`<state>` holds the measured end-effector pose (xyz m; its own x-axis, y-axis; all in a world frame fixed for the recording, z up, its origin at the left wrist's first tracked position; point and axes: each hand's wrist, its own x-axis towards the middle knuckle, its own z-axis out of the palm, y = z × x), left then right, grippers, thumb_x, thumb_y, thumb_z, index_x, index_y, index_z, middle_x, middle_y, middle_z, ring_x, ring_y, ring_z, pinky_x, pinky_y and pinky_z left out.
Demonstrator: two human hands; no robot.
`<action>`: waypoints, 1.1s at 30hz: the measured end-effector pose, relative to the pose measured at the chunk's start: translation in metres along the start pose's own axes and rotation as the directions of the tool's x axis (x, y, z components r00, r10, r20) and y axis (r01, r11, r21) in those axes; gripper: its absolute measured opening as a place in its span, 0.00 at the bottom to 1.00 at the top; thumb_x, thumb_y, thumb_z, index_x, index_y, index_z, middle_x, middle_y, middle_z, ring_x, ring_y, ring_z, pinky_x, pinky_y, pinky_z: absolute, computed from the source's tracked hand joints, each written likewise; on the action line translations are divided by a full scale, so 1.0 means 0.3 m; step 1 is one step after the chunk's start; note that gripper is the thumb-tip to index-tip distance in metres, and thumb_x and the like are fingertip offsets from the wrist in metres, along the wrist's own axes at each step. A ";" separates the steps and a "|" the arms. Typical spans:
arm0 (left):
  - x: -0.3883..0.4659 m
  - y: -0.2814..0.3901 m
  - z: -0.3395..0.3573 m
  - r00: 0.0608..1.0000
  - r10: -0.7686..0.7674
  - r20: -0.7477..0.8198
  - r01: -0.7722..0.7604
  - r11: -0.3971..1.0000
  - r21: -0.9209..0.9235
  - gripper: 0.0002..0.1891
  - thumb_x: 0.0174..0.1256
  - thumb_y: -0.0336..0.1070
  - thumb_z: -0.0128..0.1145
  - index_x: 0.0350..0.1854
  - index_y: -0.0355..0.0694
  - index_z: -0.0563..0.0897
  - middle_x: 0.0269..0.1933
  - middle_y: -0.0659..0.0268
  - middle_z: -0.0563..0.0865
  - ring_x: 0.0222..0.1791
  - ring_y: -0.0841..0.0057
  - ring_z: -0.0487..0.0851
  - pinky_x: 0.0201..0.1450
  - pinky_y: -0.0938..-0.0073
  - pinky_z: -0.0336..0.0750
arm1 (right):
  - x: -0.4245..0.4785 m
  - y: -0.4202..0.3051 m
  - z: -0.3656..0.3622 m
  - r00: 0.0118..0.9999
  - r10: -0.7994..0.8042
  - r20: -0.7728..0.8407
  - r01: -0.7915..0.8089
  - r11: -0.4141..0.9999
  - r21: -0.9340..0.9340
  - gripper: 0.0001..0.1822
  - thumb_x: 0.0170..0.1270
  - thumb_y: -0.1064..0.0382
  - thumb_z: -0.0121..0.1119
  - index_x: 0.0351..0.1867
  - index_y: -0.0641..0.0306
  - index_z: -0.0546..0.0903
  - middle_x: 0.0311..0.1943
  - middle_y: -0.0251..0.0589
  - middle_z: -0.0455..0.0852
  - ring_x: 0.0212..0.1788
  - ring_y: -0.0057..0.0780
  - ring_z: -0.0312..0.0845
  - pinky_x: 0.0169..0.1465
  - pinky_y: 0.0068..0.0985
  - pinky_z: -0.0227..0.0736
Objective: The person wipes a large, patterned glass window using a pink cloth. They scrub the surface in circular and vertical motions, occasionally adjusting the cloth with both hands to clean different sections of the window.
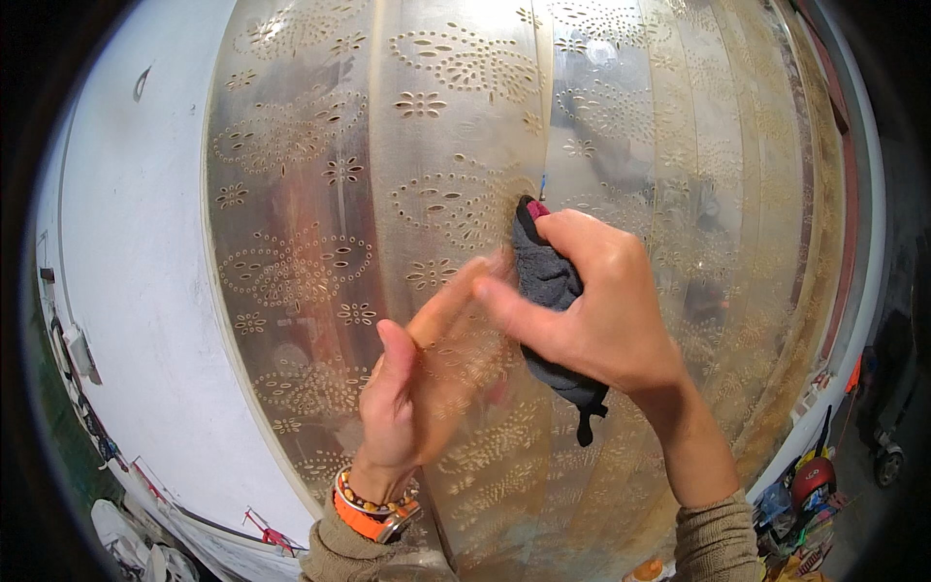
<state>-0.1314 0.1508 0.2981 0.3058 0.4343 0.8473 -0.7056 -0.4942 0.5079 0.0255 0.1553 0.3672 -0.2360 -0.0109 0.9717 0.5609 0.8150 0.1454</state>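
Observation:
My right hand [611,305] grips a dark grey cloth [545,280] with a bit of magenta at its top edge; the cloth hangs down and ends in a small black tail. To its left, my left hand [407,393] is raised with the fingers extended and the thumb apart, holding nothing. Its fingertips are blurred near the right thumb, and whether they touch cannot be told. Both hands are in front of a translucent plastic sheet [451,138] with a cut-out floral pattern. A small blue item [543,183] shows just above the cloth.
A white wall [145,218] stands at the left. Bags and a red round object [813,474] lie in a pile at the lower right, near a small wheel [889,465]. White plastic [124,538] lies at the lower left.

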 end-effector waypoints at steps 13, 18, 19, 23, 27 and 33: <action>0.003 -0.002 -0.021 1.000 -0.022 0.001 0.022 1.000 0.008 0.40 0.71 0.64 0.28 0.71 0.30 0.53 0.73 0.54 0.57 0.73 0.63 0.55 0.70 0.62 0.56 | 0.001 -0.003 0.000 0.996 0.071 0.053 -0.071 0.997 -0.001 0.16 0.49 0.59 0.66 0.25 0.72 0.76 0.21 0.50 0.75 0.22 0.40 0.70 0.28 0.32 0.67; 0.014 -0.008 -0.033 1.000 0.002 0.022 -0.001 1.000 -0.011 0.40 0.71 0.63 0.27 0.71 0.29 0.52 0.73 0.52 0.55 0.73 0.62 0.53 0.73 0.61 0.49 | 0.001 -0.010 0.016 0.996 0.077 0.045 -0.074 0.996 -0.053 0.15 0.50 0.60 0.66 0.26 0.72 0.76 0.20 0.49 0.74 0.22 0.39 0.70 0.28 0.32 0.67; 0.011 -0.009 -0.041 1.000 -0.003 0.020 0.004 1.000 -0.019 0.40 0.72 0.63 0.27 0.70 0.28 0.52 0.73 0.52 0.54 0.74 0.62 0.52 0.73 0.61 0.48 | 0.003 -0.007 0.018 0.994 0.097 0.057 -0.093 0.992 -0.081 0.16 0.50 0.57 0.65 0.25 0.71 0.76 0.22 0.51 0.76 0.25 0.44 0.74 0.30 0.35 0.69; 0.021 -0.006 -0.047 0.998 -0.007 0.062 0.005 1.000 0.026 0.40 0.72 0.62 0.27 0.71 0.29 0.53 0.73 0.52 0.53 0.74 0.62 0.52 0.74 0.61 0.47 | -0.009 0.026 0.029 0.990 0.134 0.042 -0.131 0.989 -0.062 0.18 0.50 0.54 0.65 0.26 0.71 0.77 0.24 0.52 0.78 0.28 0.49 0.77 0.31 0.38 0.71; 0.018 -0.008 -0.048 0.999 -0.008 0.034 0.011 0.996 -0.085 0.39 0.72 0.62 0.27 0.71 0.31 0.52 0.73 0.52 0.53 0.74 0.62 0.51 0.74 0.61 0.45 | -0.021 0.008 0.034 0.995 0.096 0.014 -0.096 0.995 -0.018 0.18 0.50 0.55 0.66 0.26 0.71 0.77 0.25 0.52 0.79 0.27 0.49 0.77 0.31 0.38 0.71; 0.025 -0.014 -0.078 0.998 -0.015 0.068 0.022 0.995 -0.100 0.38 0.72 0.62 0.27 0.71 0.34 0.53 0.73 0.52 0.53 0.74 0.62 0.50 0.73 0.59 0.46 | -0.019 0.011 0.064 0.996 0.083 -0.043 -0.086 0.994 -0.065 0.17 0.49 0.57 0.66 0.26 0.72 0.76 0.25 0.52 0.79 0.27 0.49 0.77 0.31 0.37 0.71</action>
<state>-0.1410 0.1737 0.2987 0.3591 0.3897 0.8480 -0.7592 -0.4065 0.5083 0.0136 0.1691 0.3587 -0.1540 0.0319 0.9876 0.6297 0.7734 0.0732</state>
